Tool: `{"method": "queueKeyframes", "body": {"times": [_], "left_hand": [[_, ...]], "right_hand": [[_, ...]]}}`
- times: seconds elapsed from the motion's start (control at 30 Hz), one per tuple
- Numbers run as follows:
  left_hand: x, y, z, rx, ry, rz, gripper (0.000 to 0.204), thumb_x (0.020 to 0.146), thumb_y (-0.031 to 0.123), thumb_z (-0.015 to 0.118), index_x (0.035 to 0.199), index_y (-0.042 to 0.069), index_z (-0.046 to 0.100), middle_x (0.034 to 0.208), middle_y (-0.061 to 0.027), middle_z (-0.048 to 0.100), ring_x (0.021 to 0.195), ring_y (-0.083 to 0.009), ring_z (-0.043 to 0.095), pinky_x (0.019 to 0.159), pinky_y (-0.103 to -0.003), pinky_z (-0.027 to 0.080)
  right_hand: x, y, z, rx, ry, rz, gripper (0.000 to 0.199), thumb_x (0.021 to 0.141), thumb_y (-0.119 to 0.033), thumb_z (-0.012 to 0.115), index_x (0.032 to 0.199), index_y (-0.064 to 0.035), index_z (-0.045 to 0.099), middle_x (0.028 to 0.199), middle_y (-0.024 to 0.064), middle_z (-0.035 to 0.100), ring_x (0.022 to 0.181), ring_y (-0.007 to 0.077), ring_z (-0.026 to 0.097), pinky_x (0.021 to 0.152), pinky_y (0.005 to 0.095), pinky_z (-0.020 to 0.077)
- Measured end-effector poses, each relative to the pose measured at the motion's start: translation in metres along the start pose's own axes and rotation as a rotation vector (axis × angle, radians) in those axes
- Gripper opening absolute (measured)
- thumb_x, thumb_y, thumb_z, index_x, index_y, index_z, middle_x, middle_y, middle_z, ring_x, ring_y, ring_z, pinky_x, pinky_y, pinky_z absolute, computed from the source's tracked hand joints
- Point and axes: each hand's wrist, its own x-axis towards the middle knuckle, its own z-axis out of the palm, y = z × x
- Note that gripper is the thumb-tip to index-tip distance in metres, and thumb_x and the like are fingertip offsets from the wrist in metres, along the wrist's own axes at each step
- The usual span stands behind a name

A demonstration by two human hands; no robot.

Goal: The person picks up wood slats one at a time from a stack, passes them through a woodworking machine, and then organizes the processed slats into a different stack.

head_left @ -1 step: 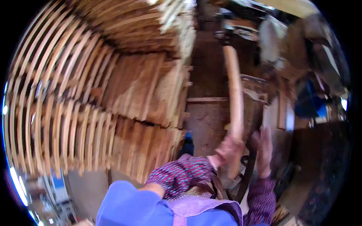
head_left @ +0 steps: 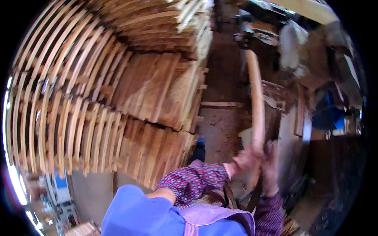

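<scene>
My left hand (head_left: pixel 247 160) grips a long, slightly curved-looking wooden board (head_left: pixel 256 102) near its lower end. The board stands out ahead of me, its far end toward the top of the view. Just to the right of the board is my right hand (head_left: pixel 270 171), its fingers stretched out and smeared by motion. Whether its palm touches the board I cannot tell. Patterned sleeves (head_left: pixel 197 177) cover both forearms.
Tall stacks of wooden boards (head_left: pixel 153 90) rise on the left, with slatted ends (head_left: pixel 75 129) facing out. Dark machinery or benches stand at right, near a blue container (head_left: pixel 328 112). Brown floor (head_left: pixel 222 126) with scattered debris lies between.
My right hand has come closer to the board from the right. The board and my left hand sit a little farther right in the view, as does the stack.
</scene>
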Motion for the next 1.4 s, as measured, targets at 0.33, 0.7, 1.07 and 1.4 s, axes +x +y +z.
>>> {"method": "queueKeyframes", "body": {"times": [0.33,0.7,1.07,1.4], "left_hand": [[-0.013,-0.051,-0.188,0.972,0.349,-0.406,0.067,0.068,0.03,0.074,0.123,-0.001,0.053,0.121,-0.025,0.055,0.116,-0.0386,0.052,0.097,-0.044,0.045],[-0.042,-0.207,-0.443,1.669,0.491,-1.075,0.106,0.075,0.061,0.065,0.152,0.006,0.017,0.156,-0.0154,0.025,0.145,-0.033,0.022,0.115,-0.049,0.02],[-0.055,-0.054,-0.279,-0.411,0.571,-0.412,0.037,0.081,0.031,0.063,0.098,-0.002,0.062,0.09,-0.009,0.065,0.083,-0.0199,0.064,0.075,-0.033,0.053],[-0.048,0.041,-0.008,-0.883,0.494,-0.058,0.07,0.087,0.032,0.072,0.14,0.007,0.033,0.13,-0.0112,0.05,0.115,-0.0226,0.055,0.097,-0.037,0.047]], "right_hand": [[-0.218,0.025,-0.058,-1.136,0.348,0.529,0.064,0.091,-0.018,0.054,0.146,0.0041,0.031,0.148,0.0265,0.035,0.136,0.0398,0.035,0.113,0.0409,0.0283],[0.088,0.05,-0.187,-2.01,0.239,-0.039,0.053,0.102,-0.032,0.039,0.149,-0.008,0.032,0.152,0.0174,0.034,0.143,0.0335,0.027,0.116,0.0482,0.0181],[0.094,0.023,0.047,-0.206,-0.11,0.15,0.065,0.088,-0.012,0.065,0.145,0.0007,0.036,0.144,0.0148,0.043,0.131,0.0242,0.044,0.108,0.0348,0.0356],[-0.119,-0.026,0.031,-0.409,-0.023,0.136,0.067,0.083,-0.011,0.066,0.142,0.0004,0.038,0.139,0.0233,0.046,0.129,0.0304,0.048,0.106,0.036,0.0389]]}}
